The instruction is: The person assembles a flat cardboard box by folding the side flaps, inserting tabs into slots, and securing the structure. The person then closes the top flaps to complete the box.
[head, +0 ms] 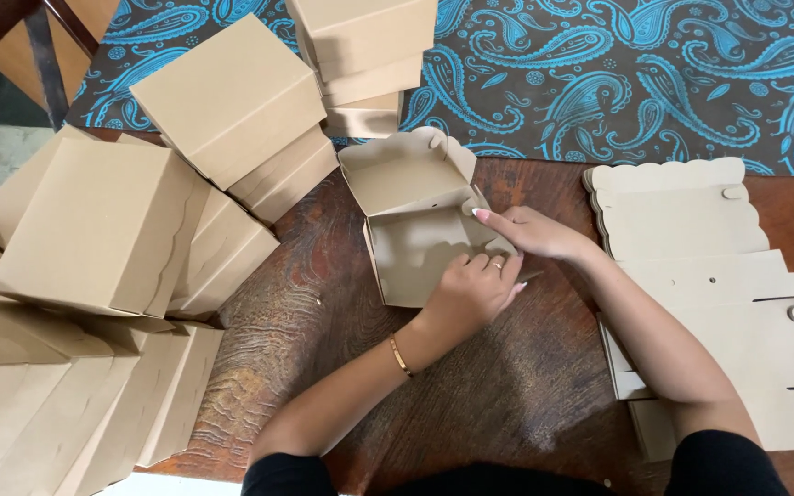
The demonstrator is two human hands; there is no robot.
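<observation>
Both hands, the left hand (pixel 472 292) and the right hand (pixel 527 231), grip the near flaps of a half-folded plain tan cardboard box (pixel 411 216) with scalloped edges, at frame centre on the dark wooden worktop (pixel 498 386), flat box blanks (pixel 719 276) stacked at right.

Soft, even indoor light fills the view — bright enough to read every surface, with no hard glare. The wooden table (pixel 342 367) carries a dull sheen along its near edge, and faint shadows pool under the left hand (pixel 470 292) and right hand (pixel 530 231). Focus is fairly sharp at the centre; the stacked cardboard boxes (pixel 94 230) at the table's left edge look stretched — wide-angle distortion. The bottom edge is slightly overexposed.
</observation>
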